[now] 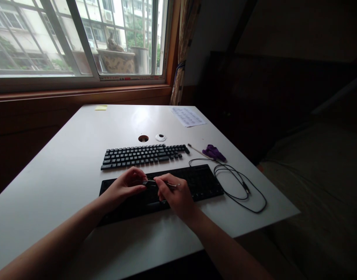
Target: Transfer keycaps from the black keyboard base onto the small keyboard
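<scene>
A black keyboard base (201, 181) lies on the white table in front of me, with most of its keycaps off. Above its middle, my right hand (175, 194) is closed around a thin shiny metal tool (173, 186) that points left; its exact kind is unclear. My left hand (127, 184) is pinched at the tool's tip, over the base's left half. Something small and dark shows at its fingertips, too small to name. Just beyond the base, loose black keycaps (134, 155) are laid out in keyboard order.
A coiled black cable (239, 198) lies right of the base. Behind it are a thin brush-like stick (200, 151) and a purple cloth (214, 152). The white table (46, 179) has a round hole (143, 138), a white ring cover (160, 137), printed paper (189, 117) and a yellow note (101, 107).
</scene>
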Tool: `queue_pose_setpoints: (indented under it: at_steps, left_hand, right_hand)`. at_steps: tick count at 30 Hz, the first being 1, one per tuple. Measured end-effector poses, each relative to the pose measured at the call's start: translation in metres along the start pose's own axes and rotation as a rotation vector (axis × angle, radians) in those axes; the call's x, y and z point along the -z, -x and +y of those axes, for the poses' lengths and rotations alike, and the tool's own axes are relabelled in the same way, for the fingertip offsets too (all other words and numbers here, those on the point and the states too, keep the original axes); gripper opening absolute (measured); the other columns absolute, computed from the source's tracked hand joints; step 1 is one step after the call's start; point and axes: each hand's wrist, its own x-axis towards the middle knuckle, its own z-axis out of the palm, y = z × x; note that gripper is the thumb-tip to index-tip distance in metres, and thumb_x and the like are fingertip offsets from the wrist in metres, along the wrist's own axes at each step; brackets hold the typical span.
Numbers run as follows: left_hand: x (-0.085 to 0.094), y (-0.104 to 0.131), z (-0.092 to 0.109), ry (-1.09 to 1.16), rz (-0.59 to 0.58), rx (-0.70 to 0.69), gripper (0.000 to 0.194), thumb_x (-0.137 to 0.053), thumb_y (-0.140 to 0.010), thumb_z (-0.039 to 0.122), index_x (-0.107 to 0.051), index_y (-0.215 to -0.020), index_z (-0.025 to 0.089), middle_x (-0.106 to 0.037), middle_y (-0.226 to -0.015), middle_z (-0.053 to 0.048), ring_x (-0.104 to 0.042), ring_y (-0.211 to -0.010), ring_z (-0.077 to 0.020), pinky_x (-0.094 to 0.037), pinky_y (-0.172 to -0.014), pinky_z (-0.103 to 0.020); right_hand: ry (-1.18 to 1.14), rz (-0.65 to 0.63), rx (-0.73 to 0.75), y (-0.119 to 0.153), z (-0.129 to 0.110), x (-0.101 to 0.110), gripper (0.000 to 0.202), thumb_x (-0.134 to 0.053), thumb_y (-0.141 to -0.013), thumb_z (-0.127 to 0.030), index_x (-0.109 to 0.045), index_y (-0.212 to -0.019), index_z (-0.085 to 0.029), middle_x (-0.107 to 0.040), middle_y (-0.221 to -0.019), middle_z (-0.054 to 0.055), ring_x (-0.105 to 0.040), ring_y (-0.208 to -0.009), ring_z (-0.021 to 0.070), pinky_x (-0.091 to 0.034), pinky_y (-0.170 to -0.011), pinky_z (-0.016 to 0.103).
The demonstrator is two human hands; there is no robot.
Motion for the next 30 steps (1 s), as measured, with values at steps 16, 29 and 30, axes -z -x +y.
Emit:
queue_pose_setpoints:
  at_steps: [16, 29, 30]
  left_hand:
    - [0.005, 0.000, 0.001, -0.066, 0.024, -0.108, 0.012, -0.067, -0.087, 0.026, -0.060, -0.095, 0.020, -0.058, -0.100, -0.004, -0.055, -0.099, -0.0179, -0.043, -0.091, -0.030]
    - [0.002, 0.004, 0.000, -0.022, -0.093, 0.014, 0.024, -0.072, -0.083, 0.028, -0.056, -0.097, 0.017, -0.058, -0.097, -0.004, -0.056, -0.087, -0.0155, -0.047, -0.077, -0.028]
    - [0.002, 0.004, -0.001, -0.008, -0.103, 0.005, 0.023, -0.071, -0.083, 0.027, -0.055, -0.095, 0.017, -0.058, -0.096, -0.003, -0.055, -0.086, -0.0152, -0.046, -0.077, -0.028]
  right_hand:
    - [0.409, 0.126, 0.321, 0.000, -0.007, 0.011, 0.016, -0.049, -0.095, -0.022, -0.064, -0.089, -0.020, -0.057, -0.089, 0.007, -0.055, -0.090, 0.0208, -0.048, -0.082, 0.037]
    - [0.401, -0.217, 0.469, -0.012, 0.005, 0.014, 0.023, -0.058, -0.094, -0.032, -0.066, -0.113, -0.021, -0.057, -0.082, 0.002, -0.055, -0.075, 0.0145, -0.048, -0.074, 0.027]
    - [0.402, -0.223, 0.469, -0.013, 0.005, 0.013, 0.024, -0.058, -0.094, -0.032, -0.066, -0.113, -0.021, -0.057, -0.081, 0.002, -0.055, -0.074, 0.0143, -0.048, -0.073, 0.026]
